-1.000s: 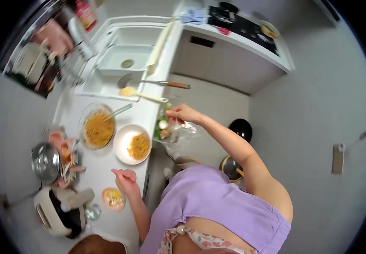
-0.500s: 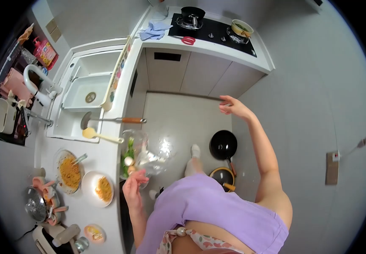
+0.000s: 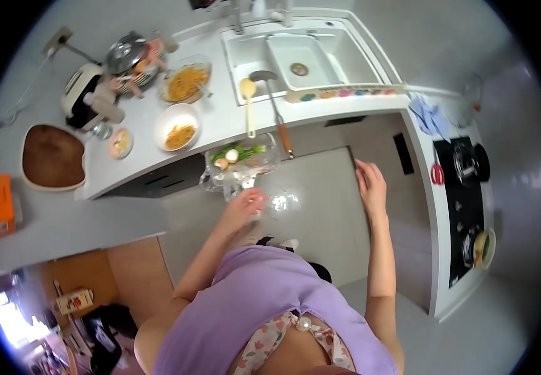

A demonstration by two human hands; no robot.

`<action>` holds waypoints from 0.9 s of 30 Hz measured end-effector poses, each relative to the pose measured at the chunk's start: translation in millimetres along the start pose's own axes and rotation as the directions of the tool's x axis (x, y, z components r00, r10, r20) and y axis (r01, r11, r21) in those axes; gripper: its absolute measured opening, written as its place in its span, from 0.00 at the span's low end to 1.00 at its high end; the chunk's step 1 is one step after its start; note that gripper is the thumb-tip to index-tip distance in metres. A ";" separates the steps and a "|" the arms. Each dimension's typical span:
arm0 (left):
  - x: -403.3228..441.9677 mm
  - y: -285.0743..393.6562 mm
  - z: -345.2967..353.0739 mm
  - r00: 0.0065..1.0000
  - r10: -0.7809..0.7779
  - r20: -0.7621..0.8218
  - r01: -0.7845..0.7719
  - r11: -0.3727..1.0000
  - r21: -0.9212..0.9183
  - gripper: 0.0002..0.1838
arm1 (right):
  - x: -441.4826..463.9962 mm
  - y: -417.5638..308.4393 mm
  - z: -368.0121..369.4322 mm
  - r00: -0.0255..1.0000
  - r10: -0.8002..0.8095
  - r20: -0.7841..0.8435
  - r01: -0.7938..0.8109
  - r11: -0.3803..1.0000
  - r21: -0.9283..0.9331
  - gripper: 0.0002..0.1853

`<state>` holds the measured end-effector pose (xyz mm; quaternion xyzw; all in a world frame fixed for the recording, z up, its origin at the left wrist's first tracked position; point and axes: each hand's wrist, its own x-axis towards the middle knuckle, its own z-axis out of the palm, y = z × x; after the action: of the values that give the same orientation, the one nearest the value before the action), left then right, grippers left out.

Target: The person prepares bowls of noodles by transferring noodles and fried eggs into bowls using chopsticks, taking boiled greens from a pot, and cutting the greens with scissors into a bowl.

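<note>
Indoors, hands (image 3: 242, 210) (image 3: 374, 187) hang near white counter (image 3: 222, 117).

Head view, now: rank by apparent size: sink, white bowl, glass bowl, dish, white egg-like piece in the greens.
Largest to smallest:
1. Sink
2. White bowl and glass bowl: too alike to rank
3. Dish
4. White egg-like piece

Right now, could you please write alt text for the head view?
A person's left hand and right hand, apparently empty, hang above a kitchen floor, the left nearest some greens; a white bowl sits on the counter.
</note>
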<state>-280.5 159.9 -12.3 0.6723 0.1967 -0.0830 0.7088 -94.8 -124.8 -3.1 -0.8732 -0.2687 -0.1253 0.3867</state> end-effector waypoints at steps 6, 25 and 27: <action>-21.5 -9.2 -99.7 0.815 0.002 -0.579 -0.081 0.991 -0.111 0.19 | 94.8 -58.0 56.6 0.965 -0.232 0.119 0.224 0.971 0.078 0.10; 111.6 -28.9 -257.3 0.925 0.077 -0.371 -0.279 0.800 -0.531 0.29 | 240.0 -157.1 292.0 0.727 -0.627 0.278 0.632 0.770 0.083 0.38; 113.8 -35.2 -256.3 0.898 -0.025 -0.438 -0.263 0.768 -0.583 0.25 | 245.7 -171.4 304.7 0.689 -0.663 0.293 0.649 0.744 0.158 0.26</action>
<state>-233.4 426.4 -93.8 0.4093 0.3171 0.1808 0.8362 14.0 288.4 1.9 -0.7192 -0.6262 -0.1012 0.2836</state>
